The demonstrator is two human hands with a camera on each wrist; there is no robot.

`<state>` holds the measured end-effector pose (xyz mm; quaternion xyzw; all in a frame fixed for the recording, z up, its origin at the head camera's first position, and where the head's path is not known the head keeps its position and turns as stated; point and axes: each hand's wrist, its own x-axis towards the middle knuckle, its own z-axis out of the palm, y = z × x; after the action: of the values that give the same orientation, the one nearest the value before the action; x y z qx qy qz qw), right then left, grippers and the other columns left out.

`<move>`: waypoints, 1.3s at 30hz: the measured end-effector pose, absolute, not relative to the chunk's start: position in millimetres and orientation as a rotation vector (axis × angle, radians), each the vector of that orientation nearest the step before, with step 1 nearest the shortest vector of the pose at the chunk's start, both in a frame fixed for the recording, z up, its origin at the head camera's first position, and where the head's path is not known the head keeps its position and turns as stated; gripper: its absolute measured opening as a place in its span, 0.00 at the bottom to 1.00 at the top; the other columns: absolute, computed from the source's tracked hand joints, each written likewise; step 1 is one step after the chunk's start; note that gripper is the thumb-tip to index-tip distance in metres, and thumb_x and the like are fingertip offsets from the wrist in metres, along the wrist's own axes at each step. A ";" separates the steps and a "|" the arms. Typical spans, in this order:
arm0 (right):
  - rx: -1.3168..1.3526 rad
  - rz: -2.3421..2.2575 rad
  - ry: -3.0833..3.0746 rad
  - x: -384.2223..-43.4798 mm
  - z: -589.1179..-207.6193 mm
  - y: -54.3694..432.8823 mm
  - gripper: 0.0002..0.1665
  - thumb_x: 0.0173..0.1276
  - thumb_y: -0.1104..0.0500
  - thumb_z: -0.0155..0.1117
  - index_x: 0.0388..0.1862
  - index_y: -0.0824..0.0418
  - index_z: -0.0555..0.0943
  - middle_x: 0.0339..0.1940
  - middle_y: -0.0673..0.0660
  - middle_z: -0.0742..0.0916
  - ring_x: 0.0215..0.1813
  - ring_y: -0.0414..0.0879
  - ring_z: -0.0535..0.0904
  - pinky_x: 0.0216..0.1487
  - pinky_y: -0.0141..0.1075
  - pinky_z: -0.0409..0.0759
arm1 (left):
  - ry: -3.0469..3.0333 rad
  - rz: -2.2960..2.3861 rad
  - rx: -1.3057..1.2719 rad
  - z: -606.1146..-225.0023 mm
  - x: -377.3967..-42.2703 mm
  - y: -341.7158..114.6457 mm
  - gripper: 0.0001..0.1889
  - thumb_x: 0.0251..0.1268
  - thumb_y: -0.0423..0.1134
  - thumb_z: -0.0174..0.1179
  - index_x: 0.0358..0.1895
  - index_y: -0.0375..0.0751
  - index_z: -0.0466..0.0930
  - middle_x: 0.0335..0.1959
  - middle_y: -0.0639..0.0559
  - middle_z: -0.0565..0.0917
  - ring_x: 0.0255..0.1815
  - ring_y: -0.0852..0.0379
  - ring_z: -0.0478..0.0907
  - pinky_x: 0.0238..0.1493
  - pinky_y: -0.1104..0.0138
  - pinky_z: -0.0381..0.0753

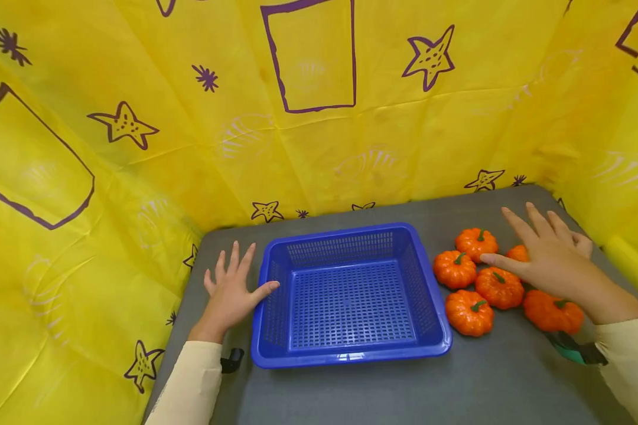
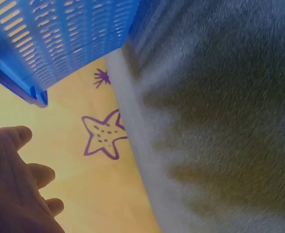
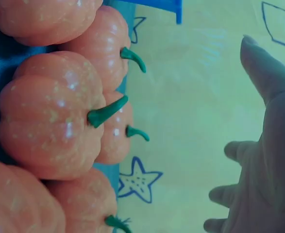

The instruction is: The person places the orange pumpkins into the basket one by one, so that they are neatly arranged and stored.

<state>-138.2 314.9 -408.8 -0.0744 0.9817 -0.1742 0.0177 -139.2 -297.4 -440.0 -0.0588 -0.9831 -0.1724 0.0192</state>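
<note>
A blue plastic basket (image 1: 351, 356) with slotted walls and floor stands on the grey table, with nothing inside. My left hand (image 1: 231, 298), fingers spread, hovers at its left side; the thumb overlaps the rim in the head view. On the basket's right lie several small orange pumpkins (image 1: 469, 313) with green stems, grouped close together. Above the rightmost ones is my right hand (image 1: 555, 262), fingers spread and holding nothing; it partly hides one pumpkin (image 1: 518, 253). In the right wrist view this hand (image 3: 259, 145) is apart from the pumpkins (image 3: 55, 116).
Yellow cloth (image 1: 319, 153) printed with purple starfish and shells hangs behind the table (image 1: 329, 395) and along both sides. A black strap piece (image 1: 232, 360) shows beside the left wrist, and a black and green band (image 1: 574, 349) under the right one.
</note>
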 end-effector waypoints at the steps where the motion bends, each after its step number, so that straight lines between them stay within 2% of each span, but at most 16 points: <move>1: -0.233 -0.562 3.052 -136.8 -410.1 317.3 0.65 0.76 0.26 0.61 0.93 0.51 0.38 0.89 0.71 0.37 0.82 0.85 0.33 0.57 0.81 0.48 | -3.050 -0.550 -0.179 -442.0 -139.0 -297.5 0.58 0.69 0.76 0.60 0.92 0.55 0.44 0.90 0.37 0.37 0.86 0.25 0.29 0.71 0.22 0.25; 8: -0.249 -0.684 3.067 -127.4 -419.2 333.3 0.63 0.77 0.33 0.66 0.94 0.52 0.41 0.90 0.71 0.42 0.82 0.84 0.36 0.53 0.83 0.49 | -3.030 -0.691 -0.177 -454.9 -133.5 -298.7 0.54 0.73 0.71 0.61 0.92 0.52 0.46 0.90 0.36 0.40 0.86 0.25 0.33 0.71 0.23 0.29; 15: -0.335 -0.887 3.086 -114.2 -436.5 349.9 0.55 0.77 0.46 0.71 0.92 0.55 0.52 0.86 0.75 0.59 0.79 0.86 0.50 0.51 0.85 0.48 | -2.976 -0.888 -0.156 -465.1 -131.1 -302.5 0.48 0.78 0.65 0.59 0.91 0.50 0.50 0.90 0.37 0.44 0.86 0.27 0.36 0.72 0.26 0.34; 16: -0.345 -0.935 3.080 -111.8 -439.7 352.7 0.54 0.77 0.48 0.72 0.92 0.56 0.54 0.85 0.76 0.61 0.79 0.85 0.51 0.52 0.87 0.46 | -2.968 -0.923 -0.152 -466.2 -131.1 -303.1 0.47 0.79 0.64 0.59 0.91 0.49 0.51 0.90 0.38 0.44 0.86 0.27 0.37 0.72 0.26 0.35; 18: -0.354 -1.045 3.065 -106.1 -447.3 358.1 0.53 0.76 0.52 0.73 0.91 0.57 0.56 0.84 0.76 0.64 0.79 0.84 0.53 0.60 0.88 0.42 | -2.948 -1.008 -0.143 -469.0 -131.6 -304.0 0.45 0.81 0.62 0.57 0.90 0.49 0.51 0.90 0.38 0.45 0.86 0.28 0.38 0.71 0.27 0.36; 20: -0.324 -1.163 3.034 -99.7 -454.2 362.5 0.51 0.77 0.56 0.73 0.91 0.58 0.57 0.84 0.76 0.64 0.82 0.81 0.51 0.71 0.81 0.39 | -2.926 -1.105 -0.136 -472.1 -132.5 -304.5 0.43 0.82 0.60 0.56 0.90 0.48 0.52 0.90 0.39 0.47 0.86 0.29 0.40 0.72 0.27 0.37; 21: -0.303 -1.215 3.018 -96.7 -457.2 364.4 0.50 0.77 0.57 0.73 0.91 0.57 0.58 0.84 0.76 0.64 0.82 0.79 0.51 0.75 0.78 0.37 | -2.912 -1.165 -0.130 -473.6 -132.6 -304.6 0.42 0.83 0.59 0.56 0.90 0.48 0.53 0.90 0.39 0.49 0.86 0.30 0.41 0.72 0.27 0.37; 23: -0.268 -1.287 2.994 -91.0 -463.0 367.0 0.49 0.78 0.59 0.71 0.91 0.58 0.58 0.83 0.77 0.63 0.81 0.78 0.53 0.76 0.74 0.41 | -2.870 -1.297 -0.119 -477.5 -132.8 -305.2 0.40 0.84 0.57 0.55 0.90 0.48 0.54 0.89 0.38 0.52 0.86 0.30 0.43 0.74 0.27 0.37; 25: -0.219 -1.313 2.998 -86.5 -468.7 369.7 0.48 0.79 0.59 0.70 0.91 0.56 0.58 0.83 0.75 0.64 0.79 0.70 0.58 0.79 0.56 0.52 | -2.798 -1.474 -0.129 -481.4 -133.2 -305.3 0.37 0.86 0.52 0.53 0.89 0.45 0.54 0.88 0.38 0.53 0.86 0.32 0.46 0.78 0.30 0.39; 27: -0.183 -1.330 3.003 -82.9 -474.8 372.6 0.47 0.80 0.59 0.69 0.90 0.57 0.59 0.84 0.73 0.65 0.76 0.56 0.64 0.74 0.38 0.59 | -2.710 -1.655 -0.142 -484.9 -133.1 -304.6 0.36 0.87 0.49 0.52 0.89 0.43 0.54 0.87 0.37 0.57 0.85 0.36 0.52 0.80 0.36 0.47; 29: -0.131 -1.368 2.993 -79.3 -481.2 375.6 0.45 0.81 0.58 0.69 0.90 0.59 0.60 0.83 0.65 0.67 0.69 0.40 0.67 0.59 0.21 0.60 | -2.602 -1.855 -0.171 -488.9 -133.0 -302.9 0.34 0.88 0.45 0.51 0.88 0.40 0.55 0.85 0.36 0.61 0.79 0.40 0.64 0.79 0.48 0.61; 30: -0.105 -1.390 2.988 -77.4 -484.4 377.1 0.44 0.80 0.58 0.70 0.89 0.60 0.61 0.82 0.59 0.69 0.65 0.33 0.68 0.51 0.17 0.60 | -2.546 -1.955 -0.185 -490.5 -132.4 -301.6 0.33 0.88 0.43 0.50 0.88 0.39 0.55 0.83 0.35 0.64 0.75 0.42 0.70 0.75 0.52 0.68; 32: -0.064 -1.446 2.969 -73.7 -490.1 379.2 0.41 0.81 0.58 0.70 0.86 0.62 0.65 0.76 0.49 0.74 0.59 0.25 0.66 0.48 0.15 0.64 | -2.428 -2.152 -0.211 -493.9 -130.8 -298.7 0.32 0.89 0.41 0.48 0.88 0.38 0.55 0.77 0.33 0.69 0.64 0.46 0.79 0.64 0.58 0.80; 35: -0.010 -1.494 2.941 -68.1 -497.0 381.8 0.36 0.81 0.58 0.69 0.82 0.62 0.70 0.64 0.33 0.75 0.54 0.22 0.69 0.42 0.16 0.68 | -2.249 -2.409 -0.239 -498.3 -127.2 -293.5 0.31 0.88 0.39 0.46 0.88 0.37 0.53 0.70 0.30 0.73 0.54 0.46 0.85 0.53 0.58 0.87; 39: 0.019 -1.514 2.925 -62.1 -504.9 384.1 0.28 0.80 0.59 0.70 0.75 0.59 0.77 0.57 0.24 0.78 0.49 0.20 0.74 0.40 0.19 0.69 | -2.116 -2.596 -0.216 -502.6 -121.0 -286.9 0.33 0.87 0.40 0.45 0.89 0.43 0.51 0.70 0.27 0.74 0.56 0.41 0.85 0.53 0.52 0.88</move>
<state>-62.1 384.1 -504.9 0.0058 0.8855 -0.4584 -0.0759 -121.0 -286.9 -502.6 -0.0641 -0.6269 -0.7691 -0.1070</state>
